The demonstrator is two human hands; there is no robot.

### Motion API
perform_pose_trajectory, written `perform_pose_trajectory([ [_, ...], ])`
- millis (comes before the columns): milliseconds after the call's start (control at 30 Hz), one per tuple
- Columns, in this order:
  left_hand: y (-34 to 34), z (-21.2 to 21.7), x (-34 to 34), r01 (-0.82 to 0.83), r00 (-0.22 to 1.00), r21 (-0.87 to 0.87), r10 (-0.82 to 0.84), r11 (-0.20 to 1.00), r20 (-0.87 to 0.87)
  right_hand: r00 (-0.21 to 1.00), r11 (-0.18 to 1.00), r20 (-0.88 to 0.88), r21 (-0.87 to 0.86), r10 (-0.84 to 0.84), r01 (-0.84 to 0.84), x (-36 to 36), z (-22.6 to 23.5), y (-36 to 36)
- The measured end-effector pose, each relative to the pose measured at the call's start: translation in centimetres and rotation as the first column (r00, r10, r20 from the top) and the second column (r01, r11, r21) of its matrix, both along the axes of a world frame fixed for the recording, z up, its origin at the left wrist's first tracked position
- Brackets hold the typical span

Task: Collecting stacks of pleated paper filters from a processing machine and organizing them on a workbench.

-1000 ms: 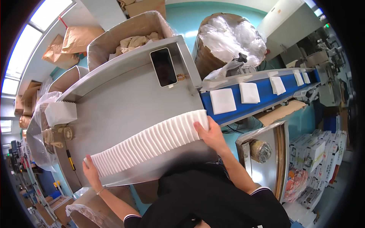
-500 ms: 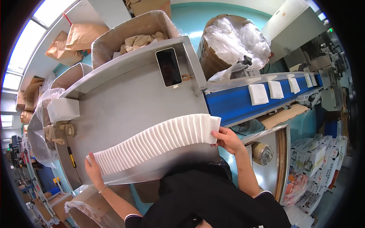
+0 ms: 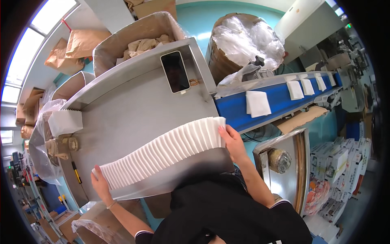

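Well apart, the left hand (image 3: 100,186) and the right hand (image 3: 228,138) each grip one end of a long, gently curved row of thin, folded white sheets (image 3: 162,156), which lies between them over a grey metal worktable (image 3: 134,110). Beyond the right hand, folded white squares (image 3: 258,104) lie spaced along a flat blue conveyor belt (image 3: 280,104); left of the left hand lies a slim yellow-and-black tool (image 3: 76,172).
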State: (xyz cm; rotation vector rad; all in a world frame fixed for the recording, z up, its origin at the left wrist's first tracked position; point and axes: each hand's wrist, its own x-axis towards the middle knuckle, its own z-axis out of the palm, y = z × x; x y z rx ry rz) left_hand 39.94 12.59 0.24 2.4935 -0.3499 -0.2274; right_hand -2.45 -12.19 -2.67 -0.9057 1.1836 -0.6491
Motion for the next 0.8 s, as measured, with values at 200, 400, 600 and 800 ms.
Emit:
perform_pose_trajectory([
  [200,-2.0,1.4,-1.6,0.022,1.0,-0.01,-0.022,1.0,-0.015,0.907,0.924,0.208,0.192,-0.367,0.33,-2.9,-0.6,-0.6],
  [400,-1.1,0.1,-0.5,0.001,0.998,0.028,0.001,1.0,-0.056,0.982,0.98,-0.168,-0.161,0.092,-0.12,1.6,1.6,-0.1],
  [600,-2.7,1.6,-2.4,0.012,1.0,0.007,-0.012,1.0,-0.025,0.999,0.973,0.045,0.226,0.031,-0.04,-2.6,-0.1,-0.2],
  [800,-2.9,1.5,-2.6,0.008,1.0,-0.005,-0.008,1.0,-0.025,0.951,0.96,-0.297,-0.228,0.09,-0.162,1.6,1.2,0.0],
])
